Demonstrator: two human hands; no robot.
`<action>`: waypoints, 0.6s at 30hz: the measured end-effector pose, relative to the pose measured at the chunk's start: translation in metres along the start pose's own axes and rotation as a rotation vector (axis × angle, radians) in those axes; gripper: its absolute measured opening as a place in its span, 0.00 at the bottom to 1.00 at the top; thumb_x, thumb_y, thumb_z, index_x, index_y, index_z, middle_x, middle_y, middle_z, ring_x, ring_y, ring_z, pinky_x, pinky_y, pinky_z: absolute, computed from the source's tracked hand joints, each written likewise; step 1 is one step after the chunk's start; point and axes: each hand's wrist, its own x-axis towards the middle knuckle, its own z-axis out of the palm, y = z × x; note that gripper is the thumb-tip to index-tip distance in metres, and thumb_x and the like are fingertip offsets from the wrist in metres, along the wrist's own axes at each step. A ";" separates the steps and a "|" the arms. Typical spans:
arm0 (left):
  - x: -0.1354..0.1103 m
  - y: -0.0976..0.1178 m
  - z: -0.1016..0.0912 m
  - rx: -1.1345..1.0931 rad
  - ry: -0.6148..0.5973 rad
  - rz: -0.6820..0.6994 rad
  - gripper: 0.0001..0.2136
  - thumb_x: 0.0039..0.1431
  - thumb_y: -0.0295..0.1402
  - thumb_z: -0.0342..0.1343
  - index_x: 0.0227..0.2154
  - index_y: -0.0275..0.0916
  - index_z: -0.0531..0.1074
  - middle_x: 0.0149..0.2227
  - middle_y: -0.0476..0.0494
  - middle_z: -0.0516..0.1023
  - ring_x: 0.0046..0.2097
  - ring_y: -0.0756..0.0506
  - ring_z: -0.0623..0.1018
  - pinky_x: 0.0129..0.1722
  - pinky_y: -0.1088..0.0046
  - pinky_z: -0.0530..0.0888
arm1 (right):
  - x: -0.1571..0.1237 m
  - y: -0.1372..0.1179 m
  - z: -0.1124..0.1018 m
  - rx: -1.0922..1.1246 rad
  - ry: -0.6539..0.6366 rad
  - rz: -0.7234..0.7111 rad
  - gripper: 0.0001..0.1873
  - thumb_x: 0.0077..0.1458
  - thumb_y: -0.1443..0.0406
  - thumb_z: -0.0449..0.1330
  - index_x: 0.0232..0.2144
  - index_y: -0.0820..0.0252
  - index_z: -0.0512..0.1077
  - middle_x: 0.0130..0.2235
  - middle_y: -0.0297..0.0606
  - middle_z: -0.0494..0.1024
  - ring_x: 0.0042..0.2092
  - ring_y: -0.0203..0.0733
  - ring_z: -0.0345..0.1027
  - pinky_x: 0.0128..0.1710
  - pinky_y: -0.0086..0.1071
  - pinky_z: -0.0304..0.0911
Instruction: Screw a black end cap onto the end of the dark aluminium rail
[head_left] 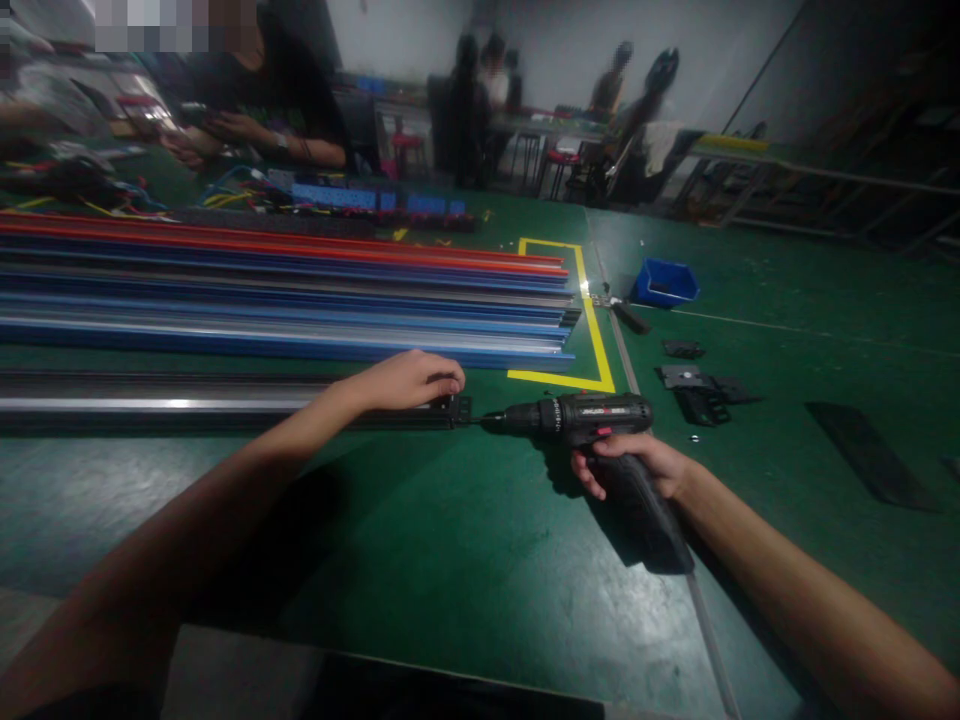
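A black cordless drill (600,415) is gripped in my right hand (637,465), its bit pointing left. The bit's tip meets, or nearly meets, a small black end piece (461,410) on the end of a long dark metal profile (187,405). Over that same end lies my left hand (412,382), fingers curled round the profile from above. Whether its fingertips pinch anything smaller is hidden. Behind the profile lies a bundle of long blue and red rails (300,310), parallel to it.
Yellow tape (596,340) marks the green tabletop near the rail ends. To the right are a blue bin (666,283), a dark-handled tool (630,315), several black brackets (697,390) and a dark flat plate (862,450). Across the table a person's hands (217,135) work near wires.
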 end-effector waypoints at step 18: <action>0.000 -0.002 0.002 0.040 0.001 -0.021 0.19 0.74 0.47 0.48 0.44 0.43 0.81 0.41 0.47 0.86 0.41 0.47 0.82 0.42 0.73 0.71 | -0.001 0.000 0.000 -0.018 0.042 0.007 0.14 0.58 0.63 0.71 0.40 0.72 0.81 0.37 0.45 0.84 0.34 0.40 0.80 0.33 0.28 0.75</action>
